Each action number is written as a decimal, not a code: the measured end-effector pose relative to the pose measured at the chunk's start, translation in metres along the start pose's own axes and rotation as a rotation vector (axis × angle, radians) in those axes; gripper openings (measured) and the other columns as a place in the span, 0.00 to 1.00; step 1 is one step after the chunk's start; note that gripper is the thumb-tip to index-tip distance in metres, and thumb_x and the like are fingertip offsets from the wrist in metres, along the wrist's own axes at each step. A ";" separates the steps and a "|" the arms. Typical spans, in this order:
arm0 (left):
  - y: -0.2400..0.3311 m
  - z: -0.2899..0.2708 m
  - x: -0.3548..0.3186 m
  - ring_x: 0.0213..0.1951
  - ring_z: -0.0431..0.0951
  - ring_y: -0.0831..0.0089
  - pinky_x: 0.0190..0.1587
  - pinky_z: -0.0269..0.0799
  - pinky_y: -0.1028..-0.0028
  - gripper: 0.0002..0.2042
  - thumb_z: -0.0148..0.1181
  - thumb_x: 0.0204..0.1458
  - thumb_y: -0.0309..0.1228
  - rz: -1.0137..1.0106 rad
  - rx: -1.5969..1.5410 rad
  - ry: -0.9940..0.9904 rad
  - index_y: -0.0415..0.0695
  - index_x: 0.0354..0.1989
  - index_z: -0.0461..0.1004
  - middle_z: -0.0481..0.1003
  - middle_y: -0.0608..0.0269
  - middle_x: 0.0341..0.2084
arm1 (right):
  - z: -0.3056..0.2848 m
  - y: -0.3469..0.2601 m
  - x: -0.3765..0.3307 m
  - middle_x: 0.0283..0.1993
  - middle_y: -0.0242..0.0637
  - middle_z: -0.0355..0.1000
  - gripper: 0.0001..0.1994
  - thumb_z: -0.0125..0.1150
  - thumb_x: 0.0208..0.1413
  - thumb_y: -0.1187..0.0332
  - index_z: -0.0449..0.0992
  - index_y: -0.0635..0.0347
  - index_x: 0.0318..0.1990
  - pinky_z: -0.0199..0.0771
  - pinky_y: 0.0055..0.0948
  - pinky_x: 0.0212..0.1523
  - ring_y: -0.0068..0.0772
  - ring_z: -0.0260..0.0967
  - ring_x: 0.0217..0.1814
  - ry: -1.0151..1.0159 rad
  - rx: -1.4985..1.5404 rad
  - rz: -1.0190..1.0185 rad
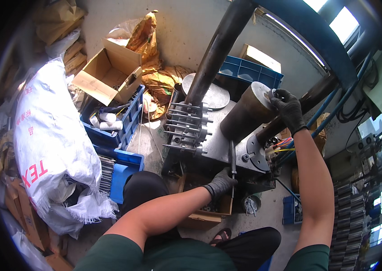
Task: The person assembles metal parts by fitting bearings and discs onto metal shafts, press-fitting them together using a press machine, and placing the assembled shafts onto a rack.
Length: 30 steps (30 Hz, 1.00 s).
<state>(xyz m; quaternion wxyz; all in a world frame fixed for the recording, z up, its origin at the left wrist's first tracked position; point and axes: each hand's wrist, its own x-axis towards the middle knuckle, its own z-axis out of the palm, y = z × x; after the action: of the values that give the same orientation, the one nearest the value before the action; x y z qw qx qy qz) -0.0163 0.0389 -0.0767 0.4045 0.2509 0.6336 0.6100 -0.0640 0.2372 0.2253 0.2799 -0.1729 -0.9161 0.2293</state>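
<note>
My left hand, in a dark grey glove, is closed around a slim metal rod at the front edge of a metal machine base. The rod points up toward the foot of a thick metal cylinder, which leans in the fisheye view. At the cylinder's top right edge is my gloved right hand, its fingers pinched near a small shiny bit that is too small to name. Left of the cylinder, several metal rods lie in a row on the base.
Dark columns rise from the base to a blue frame. Blue crates, an open cardboard box and a white woven sack stand left. A cardboard box sits below my left hand. Blue hoses run right.
</note>
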 end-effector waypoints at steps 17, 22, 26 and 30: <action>0.021 -0.004 -0.002 0.37 0.83 0.60 0.42 0.81 0.63 0.22 0.68 0.45 0.25 -0.028 -0.069 -0.123 0.37 0.50 0.71 0.78 0.50 0.35 | -0.047 0.001 -0.032 0.47 0.45 0.83 0.19 0.69 0.62 0.62 0.80 0.67 0.54 0.80 0.32 0.51 0.33 0.80 0.48 -0.088 -0.200 -0.057; 0.003 -0.016 0.000 0.40 0.83 0.60 0.46 0.80 0.63 0.22 0.70 0.46 0.26 -0.014 -0.059 -0.126 0.36 0.51 0.72 0.79 0.50 0.36 | -0.109 0.007 -0.136 0.42 0.51 0.79 0.12 0.64 0.52 0.72 0.80 0.63 0.44 0.79 0.45 0.49 0.54 0.79 0.45 -0.391 -0.546 -0.338; 0.015 -0.016 -0.012 0.44 0.81 0.62 0.52 0.78 0.64 0.22 0.69 0.49 0.27 0.085 0.118 -0.094 0.36 0.53 0.74 0.79 0.51 0.39 | -0.176 0.012 -0.227 0.38 0.50 0.78 0.09 0.62 0.50 0.68 0.83 0.57 0.38 0.77 0.52 0.48 0.55 0.77 0.43 -0.685 -0.805 -0.186; 0.024 -0.017 -0.024 0.48 0.79 0.69 0.56 0.77 0.67 0.26 0.67 0.52 0.24 0.129 0.145 -0.095 0.38 0.61 0.70 0.78 0.56 0.44 | -0.217 0.030 -0.299 0.36 0.48 0.78 0.08 0.62 0.51 0.66 0.84 0.57 0.35 0.75 0.49 0.49 0.53 0.77 0.43 -0.676 -0.830 -0.076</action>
<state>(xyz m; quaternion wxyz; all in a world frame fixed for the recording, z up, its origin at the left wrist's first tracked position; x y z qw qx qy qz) -0.0215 0.0129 -0.0495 0.3747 0.3482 0.6389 0.5746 0.3040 0.1988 0.2403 -0.1145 -0.1525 -0.9744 -0.1194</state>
